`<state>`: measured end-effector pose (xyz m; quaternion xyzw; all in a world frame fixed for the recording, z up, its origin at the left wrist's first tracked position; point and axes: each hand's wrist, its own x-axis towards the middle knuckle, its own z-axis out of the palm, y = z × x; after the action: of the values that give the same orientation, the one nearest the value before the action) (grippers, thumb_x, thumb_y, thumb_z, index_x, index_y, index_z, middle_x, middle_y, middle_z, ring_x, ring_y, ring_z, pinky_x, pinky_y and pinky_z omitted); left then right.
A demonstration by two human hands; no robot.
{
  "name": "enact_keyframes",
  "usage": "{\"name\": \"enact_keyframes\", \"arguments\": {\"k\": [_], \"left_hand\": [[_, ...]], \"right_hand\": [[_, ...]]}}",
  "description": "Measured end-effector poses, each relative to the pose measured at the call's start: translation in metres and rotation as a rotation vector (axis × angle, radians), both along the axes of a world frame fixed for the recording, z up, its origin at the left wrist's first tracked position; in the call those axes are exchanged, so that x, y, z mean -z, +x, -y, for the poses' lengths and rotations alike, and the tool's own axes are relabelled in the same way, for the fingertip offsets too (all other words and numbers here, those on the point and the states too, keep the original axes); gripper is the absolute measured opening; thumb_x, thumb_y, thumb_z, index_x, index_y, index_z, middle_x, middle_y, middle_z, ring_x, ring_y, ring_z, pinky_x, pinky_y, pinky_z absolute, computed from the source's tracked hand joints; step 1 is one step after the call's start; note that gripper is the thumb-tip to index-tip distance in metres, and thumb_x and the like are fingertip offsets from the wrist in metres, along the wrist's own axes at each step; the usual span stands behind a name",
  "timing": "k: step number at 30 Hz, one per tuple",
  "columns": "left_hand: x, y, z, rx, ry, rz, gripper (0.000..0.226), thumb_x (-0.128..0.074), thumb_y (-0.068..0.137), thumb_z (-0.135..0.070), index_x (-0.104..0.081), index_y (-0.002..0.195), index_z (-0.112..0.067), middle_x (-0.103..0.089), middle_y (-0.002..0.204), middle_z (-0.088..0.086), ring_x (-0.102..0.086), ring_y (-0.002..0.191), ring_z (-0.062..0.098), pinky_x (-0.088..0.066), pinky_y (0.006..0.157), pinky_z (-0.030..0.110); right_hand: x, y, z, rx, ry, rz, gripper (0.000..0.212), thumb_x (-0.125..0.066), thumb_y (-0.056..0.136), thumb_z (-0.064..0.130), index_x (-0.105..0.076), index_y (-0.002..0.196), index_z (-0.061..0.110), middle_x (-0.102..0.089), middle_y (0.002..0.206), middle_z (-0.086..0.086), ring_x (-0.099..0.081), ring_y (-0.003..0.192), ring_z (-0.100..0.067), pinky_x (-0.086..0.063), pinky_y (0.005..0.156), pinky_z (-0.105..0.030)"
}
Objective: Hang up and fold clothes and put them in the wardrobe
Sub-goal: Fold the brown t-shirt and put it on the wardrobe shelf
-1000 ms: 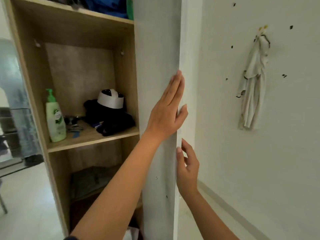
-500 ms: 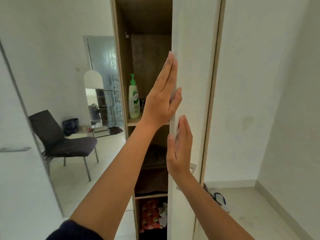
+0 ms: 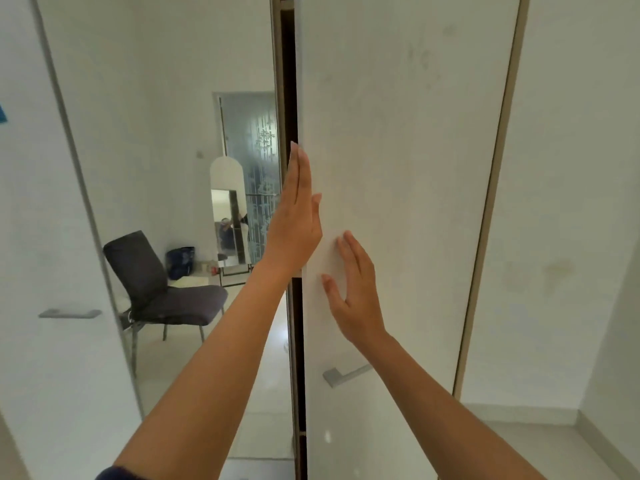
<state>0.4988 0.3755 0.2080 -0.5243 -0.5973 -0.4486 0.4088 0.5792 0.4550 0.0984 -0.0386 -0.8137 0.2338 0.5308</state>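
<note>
A tall white wardrobe door fills the middle of the head view, nearly closed, with only a dark slit of the wardrobe's inside showing along its left edge. My left hand lies flat with straight fingers against that left edge. My right hand presses flat on the door's face just below and to the right. A metal handle sits on the door under my right wrist. No clothes are in sight.
A second white door with a handle stands at the left. Behind it are a dark chair, a standing mirror, a dark bag and a frosted glass door. A white wall and floor corner lie right.
The wardrobe door has swung almost closed, hiding the shelves, bottle and clothes. Both hands stayed flat on it, my right hand sliding further onto its face.
</note>
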Motion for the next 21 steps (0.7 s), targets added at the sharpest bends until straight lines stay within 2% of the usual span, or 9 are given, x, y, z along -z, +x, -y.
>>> {"name": "enact_keyframes", "arguments": {"k": [3, 5, 7, 10, 16, 21], "left_hand": [[0.003, -0.032, -0.01, -0.166, -0.025, -0.043, 0.062, -0.033, 0.097, -0.004, 0.003, 0.148, -0.002, 0.004, 0.158, 0.017, 0.008, 0.144, 0.011, 0.005, 0.116, 0.017], [0.008, -0.054, -0.022, -0.28, -0.038, -0.109, 0.066, -0.036, 0.093, 0.001, 0.0, 0.149, -0.002, 0.003, 0.158, 0.016, 0.012, 0.144, 0.015, 0.005, 0.119, 0.032], [0.013, -0.075, -0.036, -0.343, -0.029, -0.131, 0.066, -0.035, 0.091, -0.001, -0.002, 0.148, -0.001, 0.0, 0.158, 0.015, 0.015, 0.144, 0.015, 0.0, 0.12, 0.038], [0.018, -0.099, -0.051, -0.363, -0.009, -0.133, 0.06, -0.029, 0.094, -0.01, -0.006, 0.148, -0.001, -0.006, 0.158, 0.016, 0.012, 0.145, 0.016, -0.003, 0.12, 0.039], [0.016, -0.143, -0.073, -0.297, 0.018, -0.139, 0.057, -0.029, 0.096, -0.015, -0.011, 0.147, 0.002, -0.006, 0.156, 0.015, -0.002, 0.146, 0.021, 0.006, 0.119, 0.028], [0.015, -0.181, -0.091, -0.283, -0.01, -0.157, 0.057, -0.031, 0.097, -0.016, -0.013, 0.146, 0.003, -0.01, 0.156, 0.017, -0.005, 0.146, 0.023, -0.006, 0.12, 0.035]], "right_hand": [[-0.021, -0.026, -0.02, 0.062, -0.029, -0.039, 0.056, -0.046, 0.092, 0.021, -0.03, 0.145, 0.015, -0.025, 0.153, 0.002, -0.019, 0.14, -0.007, -0.01, 0.114, -0.013], [-0.036, -0.044, -0.031, 0.099, -0.054, -0.065, 0.056, -0.046, 0.09, 0.019, -0.033, 0.144, 0.013, -0.027, 0.152, -0.001, -0.021, 0.14, -0.011, -0.014, 0.115, -0.019], [-0.053, -0.063, -0.041, 0.146, -0.056, -0.101, 0.056, -0.045, 0.088, 0.018, -0.035, 0.143, 0.012, -0.029, 0.152, -0.002, -0.023, 0.14, -0.014, -0.018, 0.115, -0.025], [-0.076, -0.09, -0.055, 0.226, -0.032, -0.152, 0.056, -0.043, 0.086, 0.017, -0.037, 0.142, 0.011, -0.03, 0.151, -0.004, -0.024, 0.141, -0.018, -0.02, 0.116, -0.029], [-0.094, -0.135, -0.082, 0.37, 0.119, -0.147, 0.056, -0.047, 0.088, 0.011, -0.037, 0.143, 0.012, -0.03, 0.152, -0.006, -0.023, 0.142, -0.02, -0.02, 0.116, -0.033], [-0.092, -0.159, -0.103, 0.47, 0.251, -0.102, 0.055, -0.044, 0.092, 0.014, -0.033, 0.145, 0.015, -0.028, 0.154, -0.006, -0.019, 0.144, -0.02, -0.02, 0.117, -0.04]]}}
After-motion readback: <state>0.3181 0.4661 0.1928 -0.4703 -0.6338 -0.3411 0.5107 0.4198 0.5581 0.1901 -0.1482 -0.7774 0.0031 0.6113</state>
